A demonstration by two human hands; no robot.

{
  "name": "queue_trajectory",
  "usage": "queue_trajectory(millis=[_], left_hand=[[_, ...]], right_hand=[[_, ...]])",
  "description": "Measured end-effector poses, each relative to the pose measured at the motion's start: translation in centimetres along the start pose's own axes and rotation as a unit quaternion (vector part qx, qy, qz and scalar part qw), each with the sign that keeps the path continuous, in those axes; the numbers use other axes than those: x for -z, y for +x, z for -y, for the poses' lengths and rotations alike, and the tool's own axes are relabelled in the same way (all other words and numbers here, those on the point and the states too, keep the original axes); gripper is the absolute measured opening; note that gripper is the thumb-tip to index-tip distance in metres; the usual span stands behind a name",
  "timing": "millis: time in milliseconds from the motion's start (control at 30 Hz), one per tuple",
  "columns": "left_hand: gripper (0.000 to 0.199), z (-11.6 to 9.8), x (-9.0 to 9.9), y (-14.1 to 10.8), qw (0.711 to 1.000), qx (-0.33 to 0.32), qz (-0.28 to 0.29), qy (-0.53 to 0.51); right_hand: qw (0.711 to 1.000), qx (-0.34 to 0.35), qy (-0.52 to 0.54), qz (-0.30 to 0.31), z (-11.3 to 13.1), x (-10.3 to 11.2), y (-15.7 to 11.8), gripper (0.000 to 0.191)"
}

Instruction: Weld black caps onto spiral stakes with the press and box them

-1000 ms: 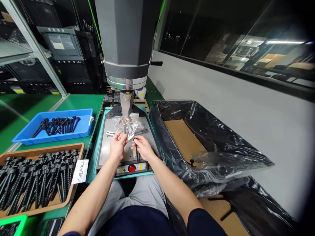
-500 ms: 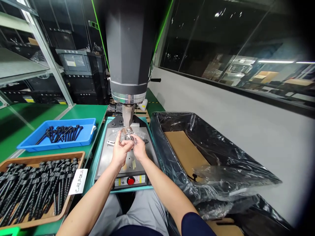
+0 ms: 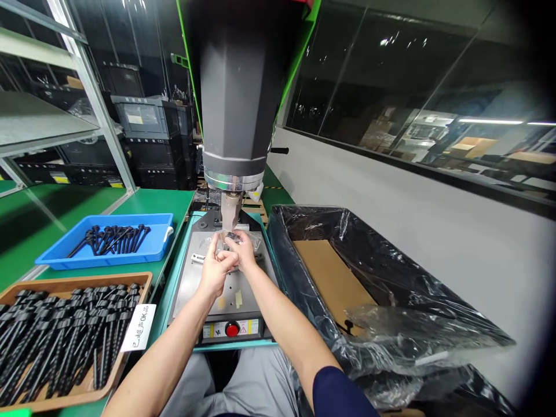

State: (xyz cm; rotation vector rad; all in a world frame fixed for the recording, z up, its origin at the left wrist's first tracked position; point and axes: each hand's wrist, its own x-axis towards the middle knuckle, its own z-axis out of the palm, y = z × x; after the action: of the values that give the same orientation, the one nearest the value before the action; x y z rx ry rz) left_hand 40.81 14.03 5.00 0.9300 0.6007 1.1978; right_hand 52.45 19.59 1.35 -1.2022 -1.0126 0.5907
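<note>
Under the metal horn (image 3: 229, 213) of a grey press (image 3: 234, 104), both hands meet over the fixture on the metal base plate (image 3: 195, 289). My left hand (image 3: 217, 269) has its index finger extended beside the fixture and its other fingers curled; what they hold, if anything, is hidden. A small dark part (image 3: 233, 236) is in the fingertips of my right hand (image 3: 244, 252), just below the horn. Clear plastic film lies around the fixture. A red button (image 3: 232, 329) is on the front of the base.
On the left, a blue tray (image 3: 65, 262) and a brown tray (image 3: 145, 284) hold several black stemmed parts. A white handwritten card (image 3: 138, 327) leans at the brown tray. To the right is a box lined with black plastic (image 3: 313, 289). Shelving posts (image 3: 98, 98) rise at the left.
My right hand has moved up towards the horn, and a dark part now shows in its fingertips. My left hand stays nearly in place. The whole view has shifted slightly.
</note>
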Motion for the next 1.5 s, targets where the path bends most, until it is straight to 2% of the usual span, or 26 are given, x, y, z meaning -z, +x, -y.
queue_trajectory(millis=[67,167,300,433,567,700,900,1067,1200,1267,1300,1367,1400,1433,1500], left_hand=[[0.12,0.2,0.1,0.1,1.0,0.004,-0.002,0.005],[0.117,0.5,0.1,0.1,1.0,0.008,-0.004,0.013],[0.116,0.8,0.2,0.1,1.0,0.009,-0.01,0.018],[0.117,1.0,0.5,0.2,1.0,0.013,-0.013,0.016],[0.118,1.1,0.5,0.2,1.0,0.015,-0.014,0.018],[0.118,1.7,0.5,0.1,1.0,0.016,-0.006,0.016],[0.12,2.7,0.8,0.2,0.999,0.028,-0.016,0.022],[0.12,2.9,1.0,0.2,0.998,0.041,-0.012,0.039],[0.118,2.9,0.9,0.3,0.998,0.035,-0.01,0.05],[0.119,3.0,0.8,0.4,0.998,0.027,-0.006,0.056],[0.121,3.1,0.7,0.5,0.998,0.024,-0.005,0.059],[0.122,3.2,0.7,0.6,0.998,0.019,-0.002,0.066],[0.122,3.3,0.6,0.7,0.998,0.016,0.001,0.068],[0.122,3.4,0.6,0.8,0.997,0.013,0.004,0.072],[0.123,3.5,0.6,0.9,0.997,0.006,0.008,0.077]], right_hand=[[0.998,-0.025,0.024,0.043,0.1,0.4,0.3,0.037],[0.997,-0.015,0.025,0.073,0.2,1.2,0.6,0.038],[0.997,0.011,0.008,0.08,-0.2,1.3,1.2,0.03],[0.998,-0.001,0.006,0.056,-0.7,0.8,1.5,0.028],[0.997,-0.021,0.046,0.056,-0.9,1.0,0.7,0.041],[0.989,-0.073,0.104,0.069,-1.0,1.9,-0.4,0.053],[0.98,-0.095,0.117,0.129,-0.9,3.3,-1.3,0.04],[0.979,-0.142,0.125,0.081,-2.4,3.6,-2.4,0.033],[0.952,-0.216,0.216,0.006,-2.8,4.2,-2.8,0.031],[0.918,-0.251,0.306,-0.028,-2.1,5.0,-2.3,0.03],[0.897,-0.262,0.354,-0.036,-1.5,5.5,-1.8,0.041],[0.86,-0.28,0.427,-0.023,-0.3,6.4,-0.5,0.065],[0.849,-0.291,0.442,-0.01,0.4,6.8,0.4,0.07],[0.844,-0.307,0.441,0.001,0.9,7.0,1.3,0.071],[0.851,-0.335,0.404,-0.005,1.7,7.1,3.1,0.054]])
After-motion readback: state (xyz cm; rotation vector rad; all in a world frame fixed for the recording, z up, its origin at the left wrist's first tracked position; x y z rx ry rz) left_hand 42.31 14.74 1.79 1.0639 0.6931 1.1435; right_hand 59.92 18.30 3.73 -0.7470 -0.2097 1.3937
